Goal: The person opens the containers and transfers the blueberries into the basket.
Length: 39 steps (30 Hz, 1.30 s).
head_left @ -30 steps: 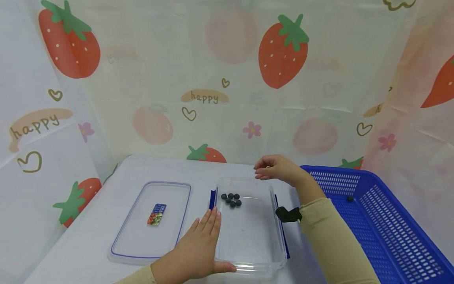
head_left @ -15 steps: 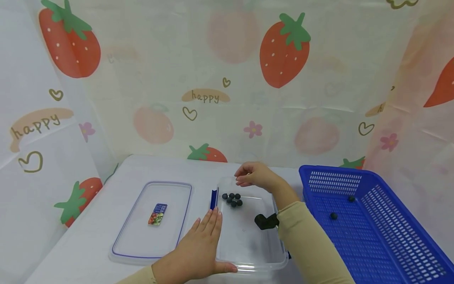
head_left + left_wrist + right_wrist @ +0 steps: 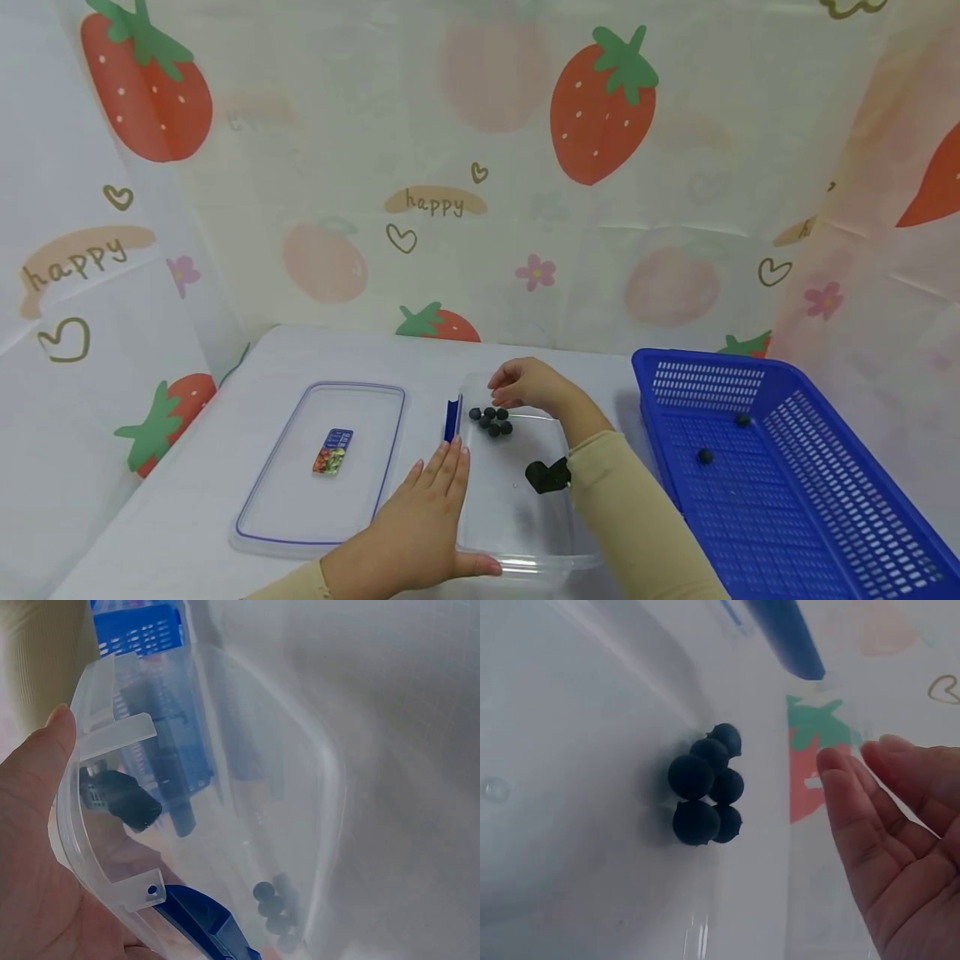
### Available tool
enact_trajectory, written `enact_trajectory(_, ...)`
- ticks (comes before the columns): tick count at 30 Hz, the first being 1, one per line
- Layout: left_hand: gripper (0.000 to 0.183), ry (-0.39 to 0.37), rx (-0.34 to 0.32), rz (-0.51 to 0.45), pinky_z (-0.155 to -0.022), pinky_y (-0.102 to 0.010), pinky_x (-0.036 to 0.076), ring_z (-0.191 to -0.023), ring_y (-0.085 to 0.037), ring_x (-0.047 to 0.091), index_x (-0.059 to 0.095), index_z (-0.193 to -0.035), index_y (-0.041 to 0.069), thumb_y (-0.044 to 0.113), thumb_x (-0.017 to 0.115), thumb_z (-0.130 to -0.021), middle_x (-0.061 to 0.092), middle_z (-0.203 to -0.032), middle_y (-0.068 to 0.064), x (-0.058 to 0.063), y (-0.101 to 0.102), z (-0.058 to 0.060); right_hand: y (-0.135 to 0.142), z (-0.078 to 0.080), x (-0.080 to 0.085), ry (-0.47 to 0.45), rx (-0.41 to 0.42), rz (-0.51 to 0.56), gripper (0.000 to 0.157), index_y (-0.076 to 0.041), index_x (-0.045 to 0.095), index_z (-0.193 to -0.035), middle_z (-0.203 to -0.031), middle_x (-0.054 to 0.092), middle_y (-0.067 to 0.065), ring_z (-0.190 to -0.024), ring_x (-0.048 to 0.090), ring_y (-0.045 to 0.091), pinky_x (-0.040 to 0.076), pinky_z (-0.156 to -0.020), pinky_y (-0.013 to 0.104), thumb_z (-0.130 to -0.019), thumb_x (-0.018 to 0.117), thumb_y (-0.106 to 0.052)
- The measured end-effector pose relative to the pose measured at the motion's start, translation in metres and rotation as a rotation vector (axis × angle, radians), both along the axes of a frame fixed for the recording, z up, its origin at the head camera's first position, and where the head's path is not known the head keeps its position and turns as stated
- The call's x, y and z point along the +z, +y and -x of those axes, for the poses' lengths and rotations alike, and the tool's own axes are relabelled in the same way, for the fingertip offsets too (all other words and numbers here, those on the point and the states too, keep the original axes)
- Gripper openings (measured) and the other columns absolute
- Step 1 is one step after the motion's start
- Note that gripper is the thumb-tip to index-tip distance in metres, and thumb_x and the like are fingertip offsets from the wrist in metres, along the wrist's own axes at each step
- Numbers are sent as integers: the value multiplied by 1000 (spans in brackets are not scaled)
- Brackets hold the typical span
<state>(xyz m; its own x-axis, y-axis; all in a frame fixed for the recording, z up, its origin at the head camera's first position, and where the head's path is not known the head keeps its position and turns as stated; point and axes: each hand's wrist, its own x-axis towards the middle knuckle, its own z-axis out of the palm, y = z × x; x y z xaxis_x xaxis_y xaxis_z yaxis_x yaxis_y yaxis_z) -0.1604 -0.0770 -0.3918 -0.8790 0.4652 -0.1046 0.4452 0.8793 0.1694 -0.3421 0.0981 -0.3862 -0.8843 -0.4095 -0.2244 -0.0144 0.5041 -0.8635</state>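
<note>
A clear plastic box (image 3: 551,565) stands in the middle of the table, a cluster of several blueberries (image 3: 493,425) on its floor toward the far left. My left hand (image 3: 420,521) lies along the box's left side, fingers straight, thumb on the near rim. In the left wrist view, the thumb touches the clear wall near a blue latch (image 3: 199,911). Above the far end, close over the blueberries, hangs my right hand (image 3: 536,387), fingers bent. The right wrist view shows its fingertips a little apart beside the cluster, with no blueberry visible between them.
On the right stands a blue perforated basket (image 3: 765,500) with two blueberries (image 3: 705,456) visible inside. The box's clear lid (image 3: 300,508), blue-edged with a printed label (image 3: 332,452), lies flat on the left. A patterned cloth (image 3: 450,125) hangs behind the white table.
My right hand has moved left and down from beside the basket to over the blueberries in the box. Its arm has uncovered a second blueberry in the basket. The left hand stays put.
</note>
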Motion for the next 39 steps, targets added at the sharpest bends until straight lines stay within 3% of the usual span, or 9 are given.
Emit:
enact_trajectory(14,121,9,-5,-5,-106,-52,19,-139,-30,7,14,-145,-1,87,35,-64,8,-151,-18,1,0,-2,-5,0,-14,-27,70,-255,14,-1,66,-95,-83,65,5,-75,60,16,52,-72,28,-82,66,-5)
enact_trajectory(25,121,-8,-8,-5,-106,-53,19,-139,-29,6,13,-146,1,87,34,-64,7,-152,-16,-1,0,-1,-7,-5,-17,-53,78,-320,8,-2,67,-89,-82,64,6,-74,61,17,53,-69,28,-81,65,-2)
enact_trajectory(39,124,4,-12,4,-107,-52,18,-139,-29,5,12,-146,1,90,27,-61,6,-152,-16,-4,-1,1,-6,-11,-22,-91,206,-388,22,-10,70,-96,-89,63,3,-79,59,17,51,-75,29,-79,64,3)
